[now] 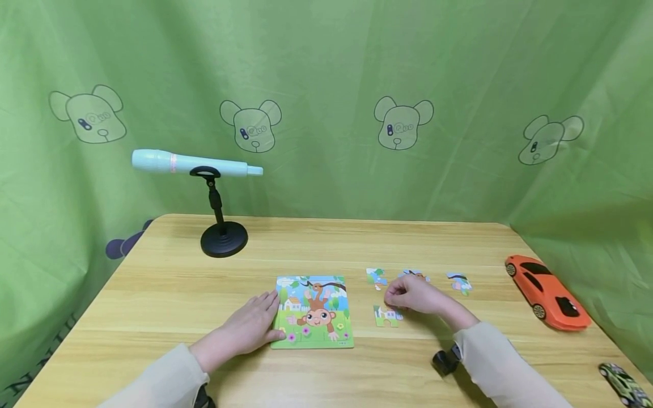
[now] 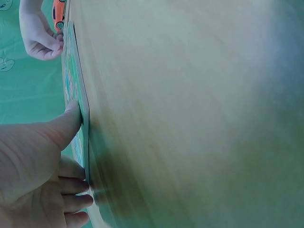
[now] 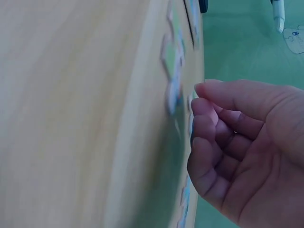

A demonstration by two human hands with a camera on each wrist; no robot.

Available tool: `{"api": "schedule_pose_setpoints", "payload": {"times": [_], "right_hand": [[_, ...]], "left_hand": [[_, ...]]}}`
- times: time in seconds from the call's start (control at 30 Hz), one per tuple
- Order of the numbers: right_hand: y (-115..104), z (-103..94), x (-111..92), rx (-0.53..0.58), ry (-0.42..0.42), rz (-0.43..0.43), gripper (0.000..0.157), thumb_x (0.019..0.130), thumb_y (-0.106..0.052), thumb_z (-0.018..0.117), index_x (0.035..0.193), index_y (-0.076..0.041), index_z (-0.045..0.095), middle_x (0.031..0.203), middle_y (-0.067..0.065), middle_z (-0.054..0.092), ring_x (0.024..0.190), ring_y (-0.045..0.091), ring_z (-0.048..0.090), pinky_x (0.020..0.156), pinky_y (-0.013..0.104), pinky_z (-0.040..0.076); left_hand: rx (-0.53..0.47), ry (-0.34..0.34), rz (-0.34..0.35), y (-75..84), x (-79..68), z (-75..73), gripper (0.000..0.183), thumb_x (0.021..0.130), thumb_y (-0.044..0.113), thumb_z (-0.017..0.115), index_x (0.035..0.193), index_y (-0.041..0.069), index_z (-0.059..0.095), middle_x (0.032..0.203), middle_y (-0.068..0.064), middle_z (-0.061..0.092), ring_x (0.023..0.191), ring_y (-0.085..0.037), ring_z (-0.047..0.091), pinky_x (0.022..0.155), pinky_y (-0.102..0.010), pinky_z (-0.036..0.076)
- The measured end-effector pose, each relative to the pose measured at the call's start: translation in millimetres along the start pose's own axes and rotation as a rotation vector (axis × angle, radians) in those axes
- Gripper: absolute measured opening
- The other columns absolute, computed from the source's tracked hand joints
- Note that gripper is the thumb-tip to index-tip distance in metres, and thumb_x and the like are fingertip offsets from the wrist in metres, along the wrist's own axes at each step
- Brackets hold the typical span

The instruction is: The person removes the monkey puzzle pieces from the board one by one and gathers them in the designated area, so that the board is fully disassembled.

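In the head view a square monkey jigsaw puzzle [image 1: 312, 327] lies flat. My left hand [image 1: 253, 321] rests on its left edge, fingers fairly straight, the thumb on the picture; the left wrist view shows the thumb [image 2: 71, 118] on the thin board. My right hand [image 1: 414, 294] hovers low among loose puzzle pieces, fingers curled and thumb near the forefinger; nothing shows between them in the right wrist view. One piece [image 1: 376, 275] lies beyond its fingertips, another [image 1: 385, 316] just nearer me. A third piece [image 1: 460, 282] lies to its right, and a further one is partly hidden behind the hand.
A light blue microphone [image 1: 214, 166] sits on a black stand [image 1: 224, 239] at the table's back left. An orange toy car [image 1: 547, 293] stands near the right edge, with a smaller patterned toy car [image 1: 624, 385] closer to me. A green curtain [image 1: 326, 73] hangs behind the table.
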State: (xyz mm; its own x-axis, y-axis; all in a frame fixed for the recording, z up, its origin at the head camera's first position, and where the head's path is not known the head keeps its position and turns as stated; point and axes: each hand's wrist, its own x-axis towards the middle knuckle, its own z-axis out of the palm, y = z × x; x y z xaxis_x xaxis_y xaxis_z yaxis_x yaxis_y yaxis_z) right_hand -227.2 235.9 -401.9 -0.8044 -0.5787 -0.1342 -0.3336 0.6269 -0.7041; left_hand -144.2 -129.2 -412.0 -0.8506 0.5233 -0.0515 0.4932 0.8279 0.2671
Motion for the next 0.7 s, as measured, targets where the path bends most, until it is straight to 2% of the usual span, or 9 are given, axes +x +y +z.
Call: {"api": "schedule_pose_setpoints", "payload": {"times": [0.3,0.53,0.7], "right_hand": [[-23.8,13.9,18.9,0.001,0.005,-0.013,0.008,0.088,-0.011,0.062,0.087,-0.005,0.065,0.076,0.004,0.061,0.06,0.015,0.051,0.052,0.024,0.045],[-45.3,31.9,37.9,-0.006,-0.014,-0.099,0.01,0.086,-0.008,0.063,0.094,-0.003,0.066,0.075,-0.001,0.058,0.062,0.012,0.048,0.056,0.023,0.044],[-55.8,46.7,49.2,-0.004,-0.058,-0.146,0.015,0.086,-0.006,0.062,0.1,-0.002,0.064,0.072,-0.004,0.055,0.061,0.009,0.047,0.055,0.022,0.044]], "left_hand": [[0.006,0.005,0.003,0.2,-0.7,-0.5,0.074,0.087,0.04,0.06,0.132,-0.014,0.038,0.14,-0.029,0.031,0.128,-0.042,0.031,0.105,-0.049,0.025],[0.004,0.006,0.0,0.2,-0.7,0.0,0.074,0.087,0.04,0.06,0.132,-0.014,0.038,0.14,-0.028,0.031,0.128,-0.041,0.03,0.105,-0.049,0.025],[0.01,0.003,0.0,0.3,-0.1,-0.1,0.074,0.087,0.04,0.06,0.132,-0.014,0.038,0.14,-0.028,0.031,0.128,-0.041,0.03,0.105,-0.049,0.025]]}}
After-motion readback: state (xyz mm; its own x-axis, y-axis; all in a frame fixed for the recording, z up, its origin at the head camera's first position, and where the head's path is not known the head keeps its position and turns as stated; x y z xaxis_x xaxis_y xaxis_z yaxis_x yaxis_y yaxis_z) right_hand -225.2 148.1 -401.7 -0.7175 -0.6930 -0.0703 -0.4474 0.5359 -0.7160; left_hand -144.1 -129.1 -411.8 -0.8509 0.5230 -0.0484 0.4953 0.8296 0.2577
